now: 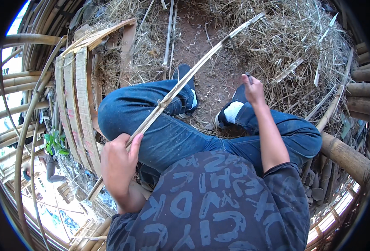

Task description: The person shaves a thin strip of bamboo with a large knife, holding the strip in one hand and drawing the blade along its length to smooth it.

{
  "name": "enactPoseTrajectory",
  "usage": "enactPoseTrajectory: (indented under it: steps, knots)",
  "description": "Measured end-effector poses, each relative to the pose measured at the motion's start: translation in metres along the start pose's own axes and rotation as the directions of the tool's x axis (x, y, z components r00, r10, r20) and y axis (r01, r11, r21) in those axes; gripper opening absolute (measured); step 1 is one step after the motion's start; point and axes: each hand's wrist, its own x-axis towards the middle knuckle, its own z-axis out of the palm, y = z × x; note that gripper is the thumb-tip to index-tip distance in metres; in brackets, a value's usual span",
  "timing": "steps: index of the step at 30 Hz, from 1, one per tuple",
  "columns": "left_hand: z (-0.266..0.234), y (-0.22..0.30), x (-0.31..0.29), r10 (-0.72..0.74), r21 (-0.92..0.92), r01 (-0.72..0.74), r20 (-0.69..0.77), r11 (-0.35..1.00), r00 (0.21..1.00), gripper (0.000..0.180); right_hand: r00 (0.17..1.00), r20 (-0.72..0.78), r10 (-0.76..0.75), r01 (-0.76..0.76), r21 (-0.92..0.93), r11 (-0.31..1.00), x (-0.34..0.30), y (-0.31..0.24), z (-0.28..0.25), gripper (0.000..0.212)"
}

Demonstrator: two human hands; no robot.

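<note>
A long, pale split bamboo strip [193,70] runs slantwise across my bent leg, from the lower left up to the far right. Darker joints mark it in places. My left hand [120,161] is closed round its lower part, thumb on top, beside my left knee. Over my right foot, apart from the strip, my right hand [255,90] is closed in a fist. A dark, narrow piece [247,76] juts from its top; the rest is hidden in the fingers, so its kind is unclear.
Dry shavings [285,54] heap on the earth floor at the far right. A wooden slatted crate [74,104] stands left. Thick bamboo poles [346,159] lie right, and bamboo framing [21,85] rises left. Beyond it, another person [53,169] is partly visible near a green plant [56,142].
</note>
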Motion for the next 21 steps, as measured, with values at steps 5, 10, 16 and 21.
enactPoseTrajectory:
  steps: [5, 10, 16, 21]
  knots:
    - [-0.002, 0.002, 0.001, -0.055, -0.015, 0.055, -0.005, 0.998, 0.998, 0.043, 0.999, -0.016, -0.039, 0.041, 0.127, 0.991, -0.016, -0.045, 0.0, 0.067]
    - [-0.001, 0.007, 0.003, -0.067, 0.041, 0.067, 0.005, 0.997, 0.998, 0.045, 0.977, 0.163, -0.134, 0.066, 0.367, 0.928, -0.053, -0.102, 0.029, 0.043]
    - [0.004, 0.004, -0.001, -0.08, 0.111, 0.089, -0.084, 0.99, 0.993, 0.043, 0.86, 0.181, -0.477, 0.438, 0.217, 0.873, -0.058, -0.134, 0.049, 0.05]
    - [0.009, 0.004, -0.001, -0.05, 0.136, 0.065, -0.109, 0.989, 0.993, 0.041, 0.823, 0.074, -0.563, 0.559, 0.072, 0.826, -0.012, -0.084, 0.072, 0.056]
